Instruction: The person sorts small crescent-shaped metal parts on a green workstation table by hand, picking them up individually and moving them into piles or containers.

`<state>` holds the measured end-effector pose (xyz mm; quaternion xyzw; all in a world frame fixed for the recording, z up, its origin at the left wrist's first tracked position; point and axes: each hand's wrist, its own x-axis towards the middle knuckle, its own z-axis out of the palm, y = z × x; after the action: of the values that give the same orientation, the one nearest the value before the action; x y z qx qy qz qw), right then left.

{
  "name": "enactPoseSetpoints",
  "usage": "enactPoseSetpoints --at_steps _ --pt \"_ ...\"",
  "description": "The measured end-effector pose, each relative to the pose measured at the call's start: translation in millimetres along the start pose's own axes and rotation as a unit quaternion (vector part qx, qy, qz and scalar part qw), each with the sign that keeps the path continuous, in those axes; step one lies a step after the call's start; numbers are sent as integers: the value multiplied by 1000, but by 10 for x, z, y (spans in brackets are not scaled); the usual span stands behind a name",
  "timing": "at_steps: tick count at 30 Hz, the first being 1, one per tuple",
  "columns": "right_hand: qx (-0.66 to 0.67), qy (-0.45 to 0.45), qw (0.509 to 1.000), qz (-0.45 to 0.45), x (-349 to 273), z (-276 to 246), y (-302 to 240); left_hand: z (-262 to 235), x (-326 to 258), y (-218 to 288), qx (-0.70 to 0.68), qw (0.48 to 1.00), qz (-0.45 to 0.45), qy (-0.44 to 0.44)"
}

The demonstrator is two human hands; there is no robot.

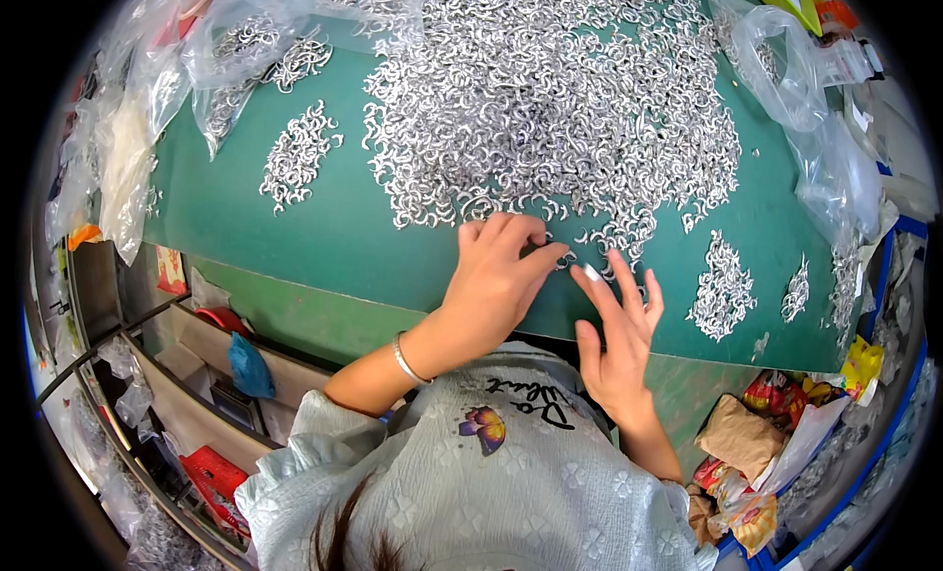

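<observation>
We cannot tell how far the pile [550,99] of curved silver pieces runs across the counter [344,261], because the top edge cuts it off. Toward the counter's far side, the pieces blend too closely for us to separate them. Over the counter's near part, curled fingers of the left hand [491,271] hide whatever they may pinch, and the bit [565,261] beside its thumb is too small to identify. At the counter's near side, the lower edge crops the shirt [432,497]. Below the counter's near left, we cannot see inside the blue bag [250,367].
</observation>
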<state>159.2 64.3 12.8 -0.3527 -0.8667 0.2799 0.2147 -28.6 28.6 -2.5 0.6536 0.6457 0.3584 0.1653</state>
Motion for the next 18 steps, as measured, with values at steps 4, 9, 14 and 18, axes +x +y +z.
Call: enactPoseSetpoints --at_steps 4,9,14,18 --pt "-41 43 998 33 -9 23 62 -25 0 22 10 1000 -14 -15" --pt "-71 57 994 61 102 -19 116 15 40 88 2 1000 16 -18" --pt "-23 -45 998 36 -25 -19 51 56 -12 73 -10 998 29 -50" --pt "-27 -12 999 16 -165 -73 157 36 -45 123 -39 996 36 -75"
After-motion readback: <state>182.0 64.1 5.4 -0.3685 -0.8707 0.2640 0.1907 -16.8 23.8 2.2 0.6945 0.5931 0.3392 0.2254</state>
